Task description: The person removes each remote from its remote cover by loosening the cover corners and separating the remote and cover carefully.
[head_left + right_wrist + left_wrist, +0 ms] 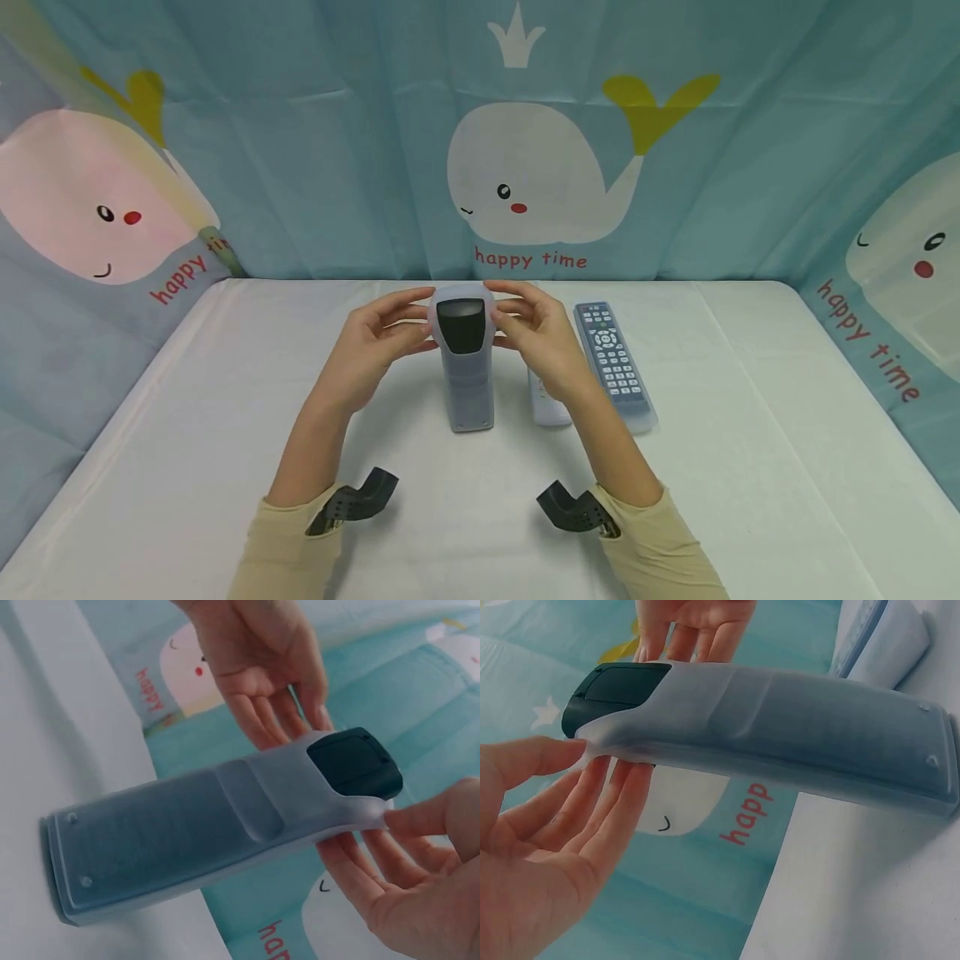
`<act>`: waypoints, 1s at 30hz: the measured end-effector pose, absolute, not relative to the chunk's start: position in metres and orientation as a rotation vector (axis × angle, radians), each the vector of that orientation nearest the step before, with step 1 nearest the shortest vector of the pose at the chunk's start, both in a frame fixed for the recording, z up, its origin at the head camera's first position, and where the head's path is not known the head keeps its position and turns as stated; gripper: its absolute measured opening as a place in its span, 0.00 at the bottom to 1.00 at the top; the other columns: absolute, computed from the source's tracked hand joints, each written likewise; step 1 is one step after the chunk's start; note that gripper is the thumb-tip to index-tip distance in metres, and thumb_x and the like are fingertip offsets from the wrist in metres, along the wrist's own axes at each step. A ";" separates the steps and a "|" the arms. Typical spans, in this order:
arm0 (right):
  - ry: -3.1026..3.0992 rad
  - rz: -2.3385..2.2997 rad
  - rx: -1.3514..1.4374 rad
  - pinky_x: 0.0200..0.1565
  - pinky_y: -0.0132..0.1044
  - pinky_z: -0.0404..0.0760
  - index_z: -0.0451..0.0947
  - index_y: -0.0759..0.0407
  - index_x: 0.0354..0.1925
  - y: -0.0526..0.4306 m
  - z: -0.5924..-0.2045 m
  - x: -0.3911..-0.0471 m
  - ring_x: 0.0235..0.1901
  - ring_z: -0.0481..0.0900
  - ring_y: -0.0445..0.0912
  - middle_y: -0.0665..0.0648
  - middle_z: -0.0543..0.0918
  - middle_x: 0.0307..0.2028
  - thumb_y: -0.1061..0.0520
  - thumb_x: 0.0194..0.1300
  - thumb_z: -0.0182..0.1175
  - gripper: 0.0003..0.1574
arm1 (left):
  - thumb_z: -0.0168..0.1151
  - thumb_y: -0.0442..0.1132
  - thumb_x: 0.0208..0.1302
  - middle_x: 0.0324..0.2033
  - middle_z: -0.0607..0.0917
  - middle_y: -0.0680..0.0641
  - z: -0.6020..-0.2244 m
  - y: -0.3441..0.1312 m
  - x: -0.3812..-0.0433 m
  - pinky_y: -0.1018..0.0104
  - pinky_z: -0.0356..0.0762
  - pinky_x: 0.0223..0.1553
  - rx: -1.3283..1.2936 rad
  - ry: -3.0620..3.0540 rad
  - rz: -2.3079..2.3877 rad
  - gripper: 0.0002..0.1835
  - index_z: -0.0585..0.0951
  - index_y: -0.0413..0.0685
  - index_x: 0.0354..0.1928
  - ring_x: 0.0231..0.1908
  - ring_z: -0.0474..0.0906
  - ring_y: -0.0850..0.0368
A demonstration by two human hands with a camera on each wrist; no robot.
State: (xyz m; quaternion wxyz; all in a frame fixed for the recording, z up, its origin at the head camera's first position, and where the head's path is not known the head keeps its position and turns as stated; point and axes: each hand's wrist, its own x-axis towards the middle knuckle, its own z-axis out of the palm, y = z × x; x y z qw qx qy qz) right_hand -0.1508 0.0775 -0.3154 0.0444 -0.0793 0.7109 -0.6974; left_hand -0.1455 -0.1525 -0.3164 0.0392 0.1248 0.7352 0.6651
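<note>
Notably, only head cam clearly shows the keypad remote face-up. L hand & R hand pinch the sleeved remote, black end up & away, long axis fore-aft.

A blue-green fabric backdrop encloses the rear and both sides of the desk. Printed elements: pale whales, some showing yellow tails (the red caption reads "happy time"), and a white crown. Desk surface: white, lightly creased. Shadows: faint, soft-edged.
</note>
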 end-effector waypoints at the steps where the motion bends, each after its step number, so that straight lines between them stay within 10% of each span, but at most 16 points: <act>1: 2.166 -2.120 -0.266 0.56 0.50 0.88 0.74 0.60 0.71 0.079 -0.315 -0.151 0.52 0.87 0.53 0.67 0.85 0.57 0.68 0.78 0.57 0.27 | 0.59 0.26 0.75 0.50 0.84 0.45 -0.317 -0.153 -0.146 0.59 0.88 0.53 0.385 2.251 2.038 0.26 0.73 0.33 0.73 0.45 0.88 0.61; 30: 2.218 -2.064 -0.312 0.56 0.47 0.88 0.72 0.59 0.73 0.078 -0.321 -0.152 0.51 0.86 0.54 0.67 0.84 0.54 0.72 0.75 0.56 0.32 | 0.59 0.24 0.75 0.43 0.80 0.44 -0.327 -0.145 -0.147 0.64 0.89 0.49 0.283 2.316 2.056 0.25 0.74 0.33 0.71 0.40 0.87 0.66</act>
